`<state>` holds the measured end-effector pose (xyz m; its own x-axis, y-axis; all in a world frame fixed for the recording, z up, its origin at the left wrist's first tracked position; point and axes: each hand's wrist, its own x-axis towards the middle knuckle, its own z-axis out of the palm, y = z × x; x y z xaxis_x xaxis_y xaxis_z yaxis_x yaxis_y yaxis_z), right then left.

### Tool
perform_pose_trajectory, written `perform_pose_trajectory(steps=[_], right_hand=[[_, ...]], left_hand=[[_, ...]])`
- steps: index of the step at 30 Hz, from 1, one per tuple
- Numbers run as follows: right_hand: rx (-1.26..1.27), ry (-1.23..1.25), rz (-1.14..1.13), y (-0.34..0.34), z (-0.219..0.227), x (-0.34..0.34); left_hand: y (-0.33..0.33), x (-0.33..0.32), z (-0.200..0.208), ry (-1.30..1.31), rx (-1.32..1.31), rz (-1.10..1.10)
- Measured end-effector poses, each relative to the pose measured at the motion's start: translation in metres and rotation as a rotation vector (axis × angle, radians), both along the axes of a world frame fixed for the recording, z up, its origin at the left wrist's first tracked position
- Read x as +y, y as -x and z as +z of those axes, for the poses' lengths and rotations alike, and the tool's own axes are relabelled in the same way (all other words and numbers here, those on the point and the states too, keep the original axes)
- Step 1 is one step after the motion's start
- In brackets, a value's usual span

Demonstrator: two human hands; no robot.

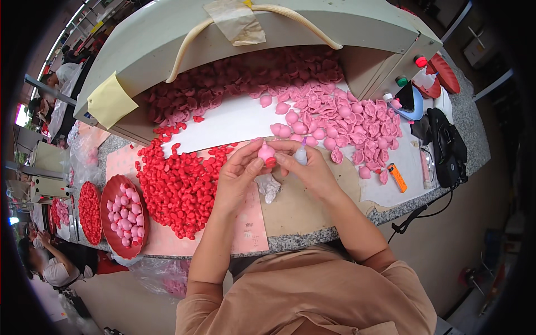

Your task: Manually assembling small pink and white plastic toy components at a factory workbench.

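Between the fingertips of my left hand (237, 174) is a small pink bulb-shaped piece (266, 149), its pointed tip upward. A red piece (271, 162) sits against its lower side. My right hand (315, 174) grips a small translucent squeeze bottle (301, 155) with a purple nozzle, while its thumb and forefinger reach to the red piece. Left of my hands spreads a large heap of small glossy red pieces (181, 192). Beyond my right hand lie many pink round and petal-like pieces (357, 120). A crumpled white tissue (268, 187) rests on the table just below my hands.
A red basket (106, 245) of pink balls with red parts stands at the left, beside another tray of red pieces (89, 212). A grey hooded cabinet (312, 28) arches over the back. An orange lighter (397, 177) and a black bag (448, 148) lie right. Another person (61, 262) sits far left.
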<state>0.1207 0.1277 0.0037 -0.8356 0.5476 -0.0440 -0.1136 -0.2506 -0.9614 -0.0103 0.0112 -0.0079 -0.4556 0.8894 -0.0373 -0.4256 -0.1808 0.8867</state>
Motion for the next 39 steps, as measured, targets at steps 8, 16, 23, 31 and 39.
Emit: perform_pose_trajectory(steps=[8,16,23,31,39], right_hand=[[-0.005,-0.027,-0.003,-0.002,-0.002,0.002],[-0.066,-0.042,0.049,-0.005,-0.004,0.010],[-0.114,-0.072,0.074,-0.005,-0.009,0.013],[-0.105,-0.086,0.023,-0.002,-0.012,0.008],[-0.033,0.003,-0.049,0.001,-0.007,0.006]], left_hand=[[0.002,-0.001,0.007,0.050,0.026,-0.052],[0.006,-0.002,0.003,0.149,0.077,-0.064],[0.008,-0.003,-0.001,0.203,0.108,-0.082],[0.006,0.000,-0.003,0.174,0.033,-0.080],[0.001,0.000,0.000,0.180,-0.093,-0.097]])
